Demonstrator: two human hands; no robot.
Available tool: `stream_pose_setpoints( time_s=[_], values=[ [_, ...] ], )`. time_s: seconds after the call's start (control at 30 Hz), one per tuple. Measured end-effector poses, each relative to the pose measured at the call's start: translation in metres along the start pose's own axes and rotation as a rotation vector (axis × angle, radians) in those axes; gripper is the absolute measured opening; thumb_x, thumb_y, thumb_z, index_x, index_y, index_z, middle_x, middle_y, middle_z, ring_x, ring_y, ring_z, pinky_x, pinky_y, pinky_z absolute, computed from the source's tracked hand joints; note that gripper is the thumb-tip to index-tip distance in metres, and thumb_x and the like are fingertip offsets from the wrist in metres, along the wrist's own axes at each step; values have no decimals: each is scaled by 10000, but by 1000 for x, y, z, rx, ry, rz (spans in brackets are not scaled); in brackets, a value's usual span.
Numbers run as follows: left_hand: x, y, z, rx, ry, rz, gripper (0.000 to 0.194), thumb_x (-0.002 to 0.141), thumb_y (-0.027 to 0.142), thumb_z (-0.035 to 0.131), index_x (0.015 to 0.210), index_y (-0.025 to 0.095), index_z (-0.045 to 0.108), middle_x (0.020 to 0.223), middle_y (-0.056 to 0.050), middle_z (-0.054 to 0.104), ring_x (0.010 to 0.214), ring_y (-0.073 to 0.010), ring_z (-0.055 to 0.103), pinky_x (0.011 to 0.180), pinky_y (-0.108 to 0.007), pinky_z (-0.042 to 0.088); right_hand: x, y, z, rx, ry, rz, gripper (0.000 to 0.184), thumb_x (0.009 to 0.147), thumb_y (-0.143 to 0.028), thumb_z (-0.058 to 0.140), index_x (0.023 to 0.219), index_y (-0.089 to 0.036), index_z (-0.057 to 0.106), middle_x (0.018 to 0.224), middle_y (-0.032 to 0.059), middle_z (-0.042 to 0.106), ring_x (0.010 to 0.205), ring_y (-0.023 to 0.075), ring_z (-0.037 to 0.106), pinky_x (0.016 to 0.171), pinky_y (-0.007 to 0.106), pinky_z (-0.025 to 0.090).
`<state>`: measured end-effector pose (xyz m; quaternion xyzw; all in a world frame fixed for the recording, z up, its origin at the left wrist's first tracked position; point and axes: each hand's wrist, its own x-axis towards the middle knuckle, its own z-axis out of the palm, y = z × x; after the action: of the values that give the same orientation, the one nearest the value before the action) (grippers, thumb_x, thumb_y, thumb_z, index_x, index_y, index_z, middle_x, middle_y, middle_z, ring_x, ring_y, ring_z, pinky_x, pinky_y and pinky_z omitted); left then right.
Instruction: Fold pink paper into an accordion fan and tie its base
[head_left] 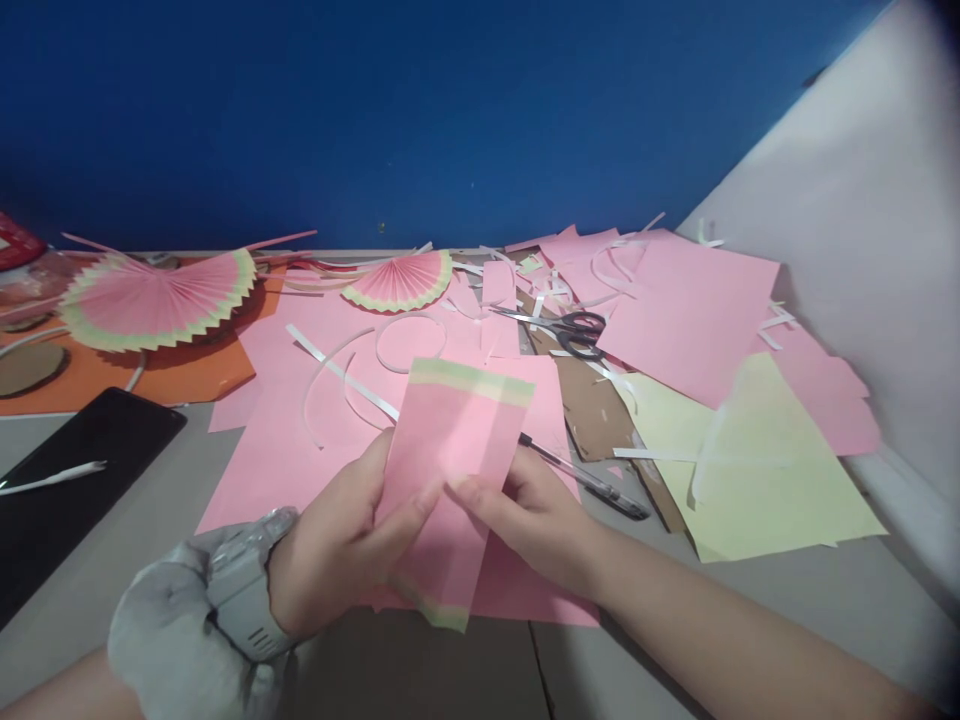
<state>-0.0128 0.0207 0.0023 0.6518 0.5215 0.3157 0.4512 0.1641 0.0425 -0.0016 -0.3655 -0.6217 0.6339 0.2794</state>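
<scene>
A pink paper piece (pixel 457 430) with pale green strips along its top and bottom edges is held up between both hands, low in the middle. My left hand (pixel 352 540) grips its left side, thumb flat on the front and fingers behind it. From the right, my right hand (pixel 536 515) pinches the paper, its thumb almost meeting the left thumb. The fingers behind the paper are hidden. Just beyond the right hand lies a pen (pixel 585 475). Larger pink sheets (pixel 262 480) spread on the table under the hands, with curled white paper strips (pixel 322 360) on them.
Two pleated pink-and-green paper fans (pixel 165 300) stand at the back left. Black-handled scissors (pixel 577 330) lie among scraps. At right are a pink sheet (pixel 690 310) and pale green paper (pixel 787 480). A dark tablet or phone (pixel 82 480) rests at left beside orange paper (pixel 202 375).
</scene>
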Motion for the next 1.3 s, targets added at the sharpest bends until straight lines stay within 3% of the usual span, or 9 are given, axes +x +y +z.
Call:
stream_pose_setpoints(
  time_s=[0.13,0.37,0.5,0.63,0.73,0.83,0.97,1.07,1.3],
  values=[
    [-1,-7,2,26,-60,28,323,904,259,456,1226,236,453,1141,-52,605,1035,-220,585,894,-351,490,2,-1,0,-41,43,32,248,922,-348,448,987,-185,624,905,38,655,861,192,621,742,310,513],
    [0,-4,1,1,-110,102,315,924,253,413,1237,231,438,1155,-58,577,1086,-231,549,896,-345,473,2,1,0,-10,-34,16,250,870,-399,544,937,-168,613,905,41,648,863,184,602,740,287,486],
    [-2,-4,2,-1,-103,88,239,918,223,406,1147,233,475,1087,-57,585,1018,-220,565,877,-350,478,2,1,0,-9,-29,27,275,833,-432,586,910,-168,598,889,40,642,853,191,596,741,299,482],
    [-4,-5,2,-9,-69,102,285,904,203,430,1184,254,441,1122,-30,560,1062,-202,537,900,-314,465,2,1,0,-109,46,-55,284,892,-437,487,863,-178,600,865,31,630,836,170,580,759,286,464],
    [-4,-3,2,-43,-99,52,203,897,221,449,1097,236,481,986,-4,585,888,-176,579,762,-274,506,3,1,0,-98,66,-67,249,913,-389,469,859,-180,592,838,17,616,798,150,568,729,265,459],
    [-3,-3,2,-89,-145,20,122,910,243,437,985,213,529,878,4,599,797,-162,577,702,-261,509,4,1,0,-41,75,-54,217,902,-377,497,898,-180,588,846,16,606,824,153,566,726,263,466],
    [-3,-5,2,-226,-152,-14,241,936,251,409,1142,244,533,1127,-10,609,1057,-184,550,934,-285,455,4,2,1,76,57,-37,205,869,-366,559,983,-197,580,905,19,630,854,150,589,729,259,476],
    [-7,-7,1,-265,-187,24,290,941,264,399,1194,277,540,1191,-1,603,1115,-194,540,979,-299,433,4,1,2,103,109,31,406,781,-367,674,1121,-217,509,940,20,640,844,159,600,700,268,484],
    [-10,-6,-3,-316,-249,-77,346,952,348,367,1245,262,531,1087,-39,660,1088,-245,566,914,-369,480,6,-2,1,311,45,38,295,801,-432,634,914,-161,620,909,47,674,912,196,623,794,316,484]
  ],
)
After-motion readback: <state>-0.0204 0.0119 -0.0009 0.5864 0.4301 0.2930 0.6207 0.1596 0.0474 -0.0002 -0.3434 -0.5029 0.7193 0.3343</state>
